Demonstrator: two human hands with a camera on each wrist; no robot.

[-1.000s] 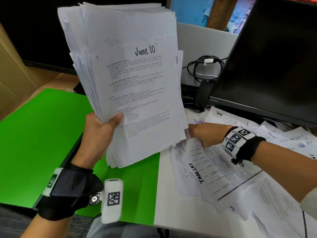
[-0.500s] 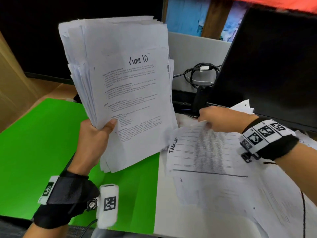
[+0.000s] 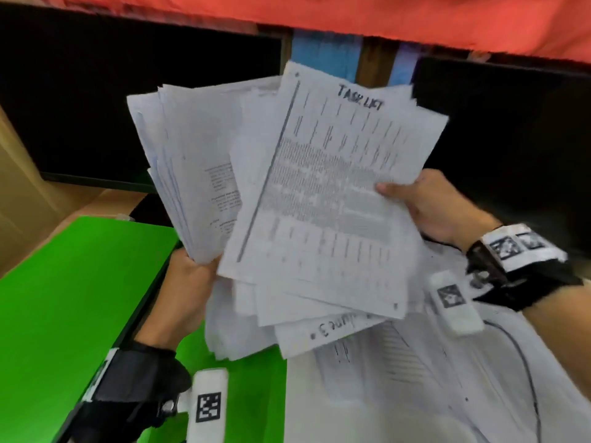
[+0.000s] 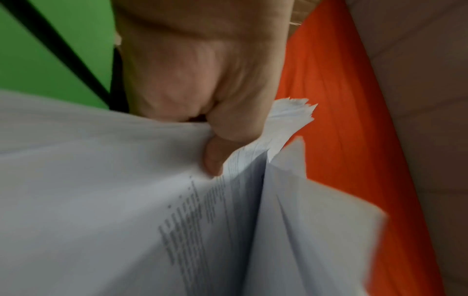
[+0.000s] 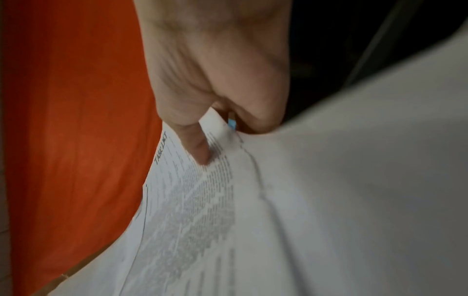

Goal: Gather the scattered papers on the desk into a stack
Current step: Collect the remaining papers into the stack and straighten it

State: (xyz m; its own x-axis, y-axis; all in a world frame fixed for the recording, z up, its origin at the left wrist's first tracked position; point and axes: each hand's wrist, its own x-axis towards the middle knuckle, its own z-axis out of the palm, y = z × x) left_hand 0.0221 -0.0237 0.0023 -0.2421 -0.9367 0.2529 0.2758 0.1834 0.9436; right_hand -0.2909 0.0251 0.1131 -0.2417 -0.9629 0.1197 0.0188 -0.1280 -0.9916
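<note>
papers (image 3: 323, 193): white, black print (blurred) | desk mat (image 3: 73, 298): bright green | cloth (image 3: 319, 11): orange-red

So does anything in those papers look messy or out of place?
Yes. The bundle in the left hand is ragged, its edges fanned out. The Task List sheets in the right hand lie tilted across it, not squared up. More papers lie loose on the desk below.
</note>
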